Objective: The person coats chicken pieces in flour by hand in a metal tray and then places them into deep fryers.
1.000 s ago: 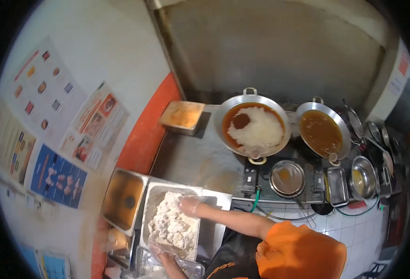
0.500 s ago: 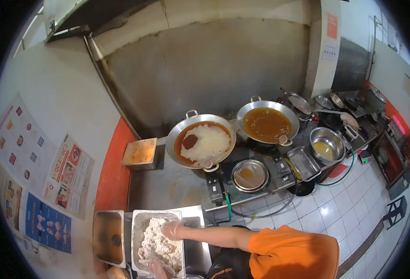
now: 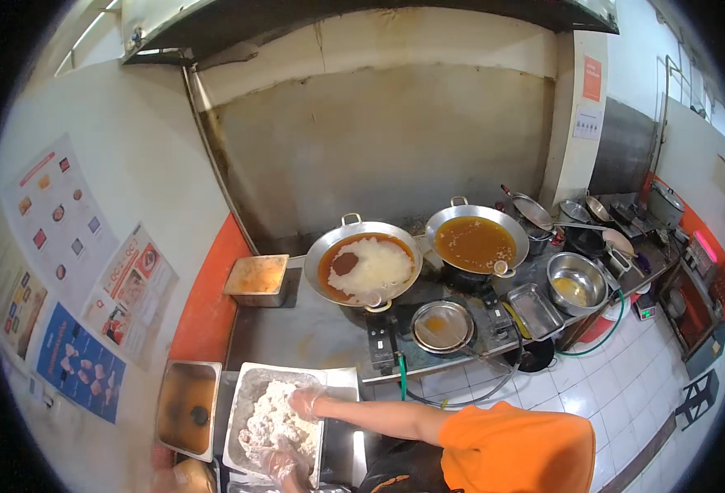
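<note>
The gloved left hand (image 3: 279, 463) and right hand (image 3: 303, 403) touch lumpy white food (image 3: 265, 425) toward a silver metal tray's (image 3: 233, 424) right edge; I can't tell if fingers grip.

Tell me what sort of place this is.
Probably a commercial frying kitchen: two wide metal pans hold brown, oil-like liquid, a metal tray holds floury pieces, and what looks like an extractor hood hangs overhead.

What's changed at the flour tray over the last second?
The left hand has moved from the tray's near left corner inward, rightward, onto the floury mass. The head view swung up and right. The right hand stays at the tray's right side; the foaming pan stays put.
</note>
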A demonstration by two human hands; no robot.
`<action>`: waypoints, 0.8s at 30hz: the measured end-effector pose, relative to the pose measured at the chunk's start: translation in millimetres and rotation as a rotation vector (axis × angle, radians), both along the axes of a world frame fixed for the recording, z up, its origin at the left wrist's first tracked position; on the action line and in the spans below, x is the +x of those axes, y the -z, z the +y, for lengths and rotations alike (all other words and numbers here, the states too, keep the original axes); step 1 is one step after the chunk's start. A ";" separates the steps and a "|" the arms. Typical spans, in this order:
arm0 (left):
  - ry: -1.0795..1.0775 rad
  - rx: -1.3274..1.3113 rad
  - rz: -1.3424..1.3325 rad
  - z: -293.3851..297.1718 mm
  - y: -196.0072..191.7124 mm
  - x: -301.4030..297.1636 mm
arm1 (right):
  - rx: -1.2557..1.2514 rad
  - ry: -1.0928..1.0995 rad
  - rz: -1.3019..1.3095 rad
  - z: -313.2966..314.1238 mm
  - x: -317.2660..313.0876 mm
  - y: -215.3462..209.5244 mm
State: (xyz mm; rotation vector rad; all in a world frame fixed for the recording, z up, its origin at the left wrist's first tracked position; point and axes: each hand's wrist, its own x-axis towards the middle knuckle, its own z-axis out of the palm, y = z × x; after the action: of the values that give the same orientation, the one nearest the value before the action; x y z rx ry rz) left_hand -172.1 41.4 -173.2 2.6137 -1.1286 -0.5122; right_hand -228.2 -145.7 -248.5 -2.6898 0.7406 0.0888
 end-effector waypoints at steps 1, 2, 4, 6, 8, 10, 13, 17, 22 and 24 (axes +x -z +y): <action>0.003 0.019 -0.015 -0.9 -3.6 1.8 | -0.002 0.004 -0.006 0.1 -0.7 0.2; 0.009 0.039 -0.024 1.5 -2.5 1.6 | -0.002 0.022 -0.033 0.9 -2.3 1.0; 0.032 0.067 -0.050 3.2 -3.8 -0.2 | 0.007 0.049 -0.076 5.8 -3.6 -0.4; 0.032 0.090 -0.079 10.9 -1.6 1.1 | -0.047 0.042 -0.135 14.5 -4.2 -10.3; 0.049 0.107 -0.101 10.4 -2.0 -1.2 | -0.020 0.044 -0.103 12.6 -8.7 -22.0; 0.069 0.123 -0.119 9.5 -2.6 -5.3 | -0.035 0.041 -0.053 14.1 -15.2 -30.9; 0.085 0.186 -0.138 11.8 -20.0 -12.7 | 0.001 0.043 -0.005 14.6 -16.3 -41.8; 0.046 0.161 -0.097 7.6 -16.4 -15.9 | 0.045 0.066 -0.020 11.7 -23.8 -46.0; 0.412 -0.160 -0.468 36.4 99.8 44.8 | 0.026 0.049 0.007 15.2 -18.5 -54.8; 0.438 -0.153 -0.523 31.2 125.7 57.6 | 0.030 0.061 -0.008 13.7 -18.8 -46.8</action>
State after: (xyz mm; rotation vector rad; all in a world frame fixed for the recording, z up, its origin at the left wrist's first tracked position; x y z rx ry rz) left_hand -114.5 72.6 -298.9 2.4255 -1.8342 0.2047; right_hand -247.0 -132.0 -201.7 -2.6352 0.8116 0.0734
